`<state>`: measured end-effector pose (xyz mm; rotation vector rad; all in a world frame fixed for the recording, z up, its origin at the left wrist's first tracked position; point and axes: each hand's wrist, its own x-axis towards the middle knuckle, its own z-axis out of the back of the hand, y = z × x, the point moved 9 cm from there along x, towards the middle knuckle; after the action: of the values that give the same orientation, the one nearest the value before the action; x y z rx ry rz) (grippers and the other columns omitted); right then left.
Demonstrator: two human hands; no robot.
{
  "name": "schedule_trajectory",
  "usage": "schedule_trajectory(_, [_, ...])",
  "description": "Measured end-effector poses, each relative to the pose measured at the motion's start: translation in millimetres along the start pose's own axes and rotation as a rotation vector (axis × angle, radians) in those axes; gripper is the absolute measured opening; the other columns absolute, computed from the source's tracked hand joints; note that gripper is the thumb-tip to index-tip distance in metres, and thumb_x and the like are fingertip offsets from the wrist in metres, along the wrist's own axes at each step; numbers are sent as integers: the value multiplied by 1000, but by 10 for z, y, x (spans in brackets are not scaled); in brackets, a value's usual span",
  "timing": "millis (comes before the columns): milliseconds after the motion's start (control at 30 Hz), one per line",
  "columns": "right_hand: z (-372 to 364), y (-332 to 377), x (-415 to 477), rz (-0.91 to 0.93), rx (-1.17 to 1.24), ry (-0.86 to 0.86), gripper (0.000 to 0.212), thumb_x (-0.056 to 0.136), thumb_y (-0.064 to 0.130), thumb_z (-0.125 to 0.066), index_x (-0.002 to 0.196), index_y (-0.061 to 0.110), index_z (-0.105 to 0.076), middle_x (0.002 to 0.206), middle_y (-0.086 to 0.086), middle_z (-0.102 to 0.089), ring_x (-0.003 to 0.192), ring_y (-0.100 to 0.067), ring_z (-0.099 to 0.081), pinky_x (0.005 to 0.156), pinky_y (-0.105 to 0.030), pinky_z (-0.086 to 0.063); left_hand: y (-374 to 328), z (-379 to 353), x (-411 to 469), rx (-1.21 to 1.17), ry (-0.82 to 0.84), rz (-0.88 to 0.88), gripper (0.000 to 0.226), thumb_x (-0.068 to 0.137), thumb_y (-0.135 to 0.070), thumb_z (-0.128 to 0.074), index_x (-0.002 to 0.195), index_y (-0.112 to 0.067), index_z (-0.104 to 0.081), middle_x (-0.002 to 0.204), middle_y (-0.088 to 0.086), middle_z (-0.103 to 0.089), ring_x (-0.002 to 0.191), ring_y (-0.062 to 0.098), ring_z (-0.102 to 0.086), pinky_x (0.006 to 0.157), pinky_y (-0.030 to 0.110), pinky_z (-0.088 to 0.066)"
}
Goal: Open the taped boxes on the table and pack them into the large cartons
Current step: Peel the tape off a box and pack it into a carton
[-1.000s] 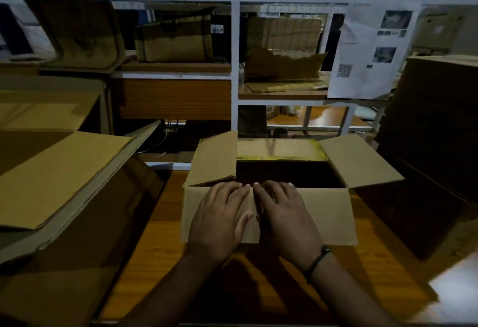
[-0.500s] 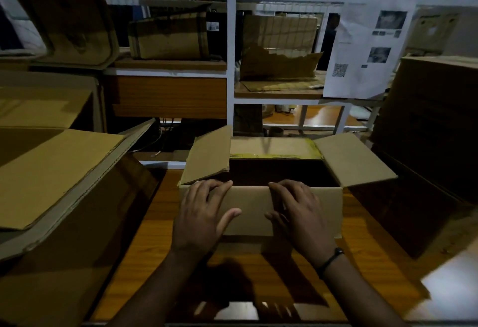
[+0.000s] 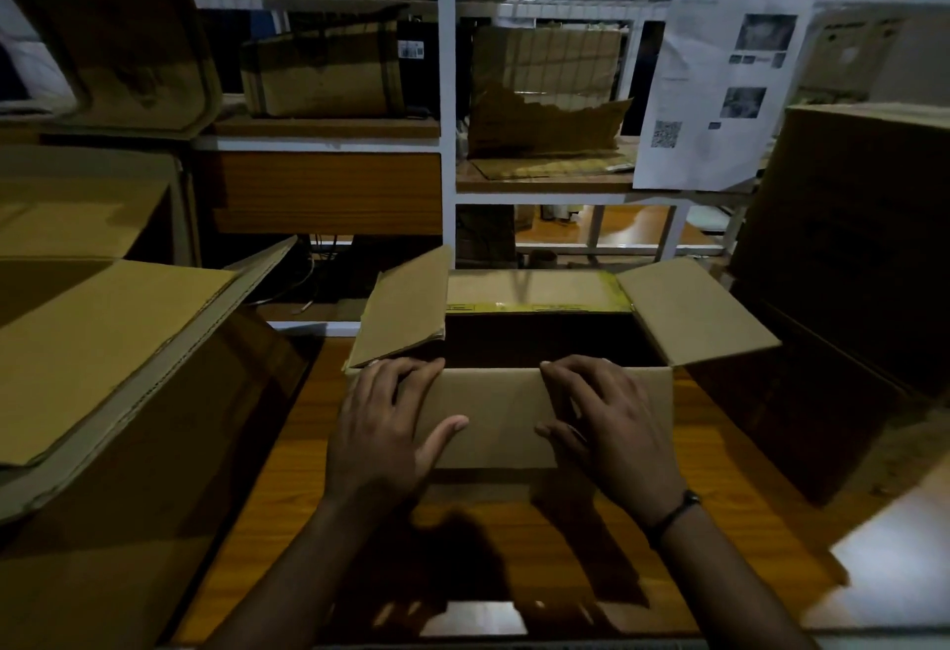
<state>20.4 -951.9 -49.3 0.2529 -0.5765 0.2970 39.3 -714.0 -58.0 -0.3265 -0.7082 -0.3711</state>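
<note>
A small brown cardboard box [image 3: 498, 418] stands on the wooden table [image 3: 730, 510] straight ahead, its top open. Left, right and far flaps stand outward; yellow tape runs along the far flap [image 3: 534, 307]. The near flap is folded down over the front wall. My left hand [image 3: 383, 436] presses flat on the left part of that flap, fingers spread up to the rim. My right hand [image 3: 611, 423] presses on its right part, fingertips at the rim. The inside of the box is dark and I cannot see any contents.
A large open carton [image 3: 118, 356] with a pale flap fills the left side. Another tall dark carton [image 3: 848, 289] stands at the right. Behind the table runs a white shelf frame [image 3: 447, 135] holding cardboard boxes and a printed sheet [image 3: 714, 94].
My hands have slid apart from the middle of the near flap to its two sides, and the flap has folded further down against the front wall.
</note>
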Motion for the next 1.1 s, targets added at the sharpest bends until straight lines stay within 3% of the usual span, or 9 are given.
schedule_trajectory(300, [69, -361, -69, -176, -40, -30, 66, 79, 37, -82, 136, 25, -52, 136, -3, -49, 127, -27, -47, 107, -35, -34, 96, 18, -35, 54, -30, 126, 69, 86, -65, -61, 138, -20, -55, 129, 6, -51, 120, 26, -49, 102, 39, -40])
schedule_trajectory(500, [136, -218, -24, -254, -93, 27, 71, 76, 34, -84, 137, 26, -48, 140, -5, -45, 132, -28, -39, 111, -47, -42, 43, 54, -66, 37, -34, 167, 69, 86, -61, -69, 139, -18, -55, 132, 6, -51, 125, 27, -48, 103, 43, -46])
schedule_trajectory(567, [110, -105, -20, -227, -157, 113, 82, 78, 35, -82, 148, 28, -39, 149, -7, -38, 140, -28, -27, 118, -49, -33, 22, 73, -67, 32, -20, 173, 72, 85, -62, -68, 140, -18, -54, 134, 6, -51, 128, 26, -47, 106, 43, -44])
schedule_trajectory(633, [48, 57, -1, -180, -183, 206, 90, 85, 41, -73, 158, 31, -20, 159, -4, -23, 149, -28, -13, 123, -49, -12, 0, 80, -48, 37, 6, 165, 72, 86, -62, -67, 142, -19, -53, 136, 4, -51, 131, 24, -45, 108, 43, -43])
schedule_trajectory(733, [-45, 360, 94, -75, -154, 245, 90, 91, 42, -67, 159, 33, -10, 162, -3, -19, 151, -29, -9, 118, -45, 9, -79, 60, 9, 37, 55, 117, 74, 87, -62, -65, 146, -23, -48, 139, 0, -51, 133, 20, -44, 108, 40, -40])
schedule_trajectory(867, [-145, 739, 226, 53, -76, 211, 76, 94, 35, -61, 157, 32, -18, 157, -4, -31, 147, -27, -23, 121, -41, 9, -335, -51, 60, 47, 165, -15, 80, 87, -57, -69, 153, -26, -37, 149, -4, -47, 140, 16, -39, 114, 35, -33])
schedule_trajectory(1000, [-212, 763, 186, 50, -27, 176, 74, 96, 31, -57, 157, 33, -15, 156, -3, -30, 147, -25, -22, 122, -41, 9, -294, -52, 127, 4, 248, 13, 78, 98, -54, -57, 161, -32, -18, 167, -7, -22, 154, 13, -15, 122, 30, -9])
schedule_trajectory(1100, [-235, 695, 132, 62, -35, 164, 72, 95, 36, -52, 158, 34, -18, 152, -1, -34, 144, -24, -27, 123, -43, 2, -98, 169, 247, -28, 164, 91, 71, 99, -47, -58, 160, -27, -28, 167, -4, -24, 154, 16, -19, 122, 34, -19])
